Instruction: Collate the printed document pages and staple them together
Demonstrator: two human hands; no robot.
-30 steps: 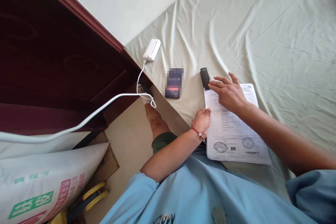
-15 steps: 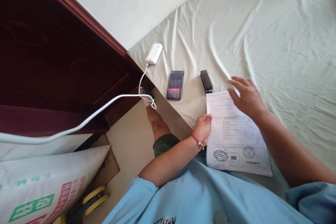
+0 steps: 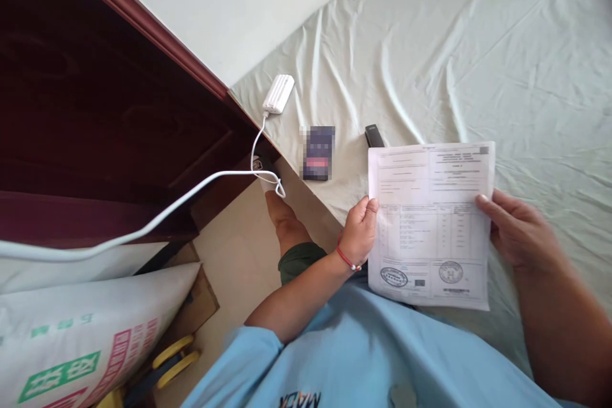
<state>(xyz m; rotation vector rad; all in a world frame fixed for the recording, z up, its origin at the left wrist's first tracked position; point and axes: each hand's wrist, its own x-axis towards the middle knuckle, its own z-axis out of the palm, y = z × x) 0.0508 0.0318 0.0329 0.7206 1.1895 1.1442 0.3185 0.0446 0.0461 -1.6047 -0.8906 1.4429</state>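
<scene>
Wrinkled pale cloth spreads under and beyond both hands. Nearest, just past the blue shirt, are the printed papers, held between the two hands. The left hand is closed on their left edge, thumb on top; the right hand pinches the right edge, thumb on the page, fingers behind. Half a second ago that right hand was off the edge, fingers spread above the cloth; the papers slanted then and now stand squarer, covering the stapler's near end. Their long axis runs away from the body, stamps near, heading at the far edge. Just beyond the left hand lies the black stapler; the blurred phone is to its left. Farther out past the left hand sits a white ribbed device, its cable attached.
</scene>
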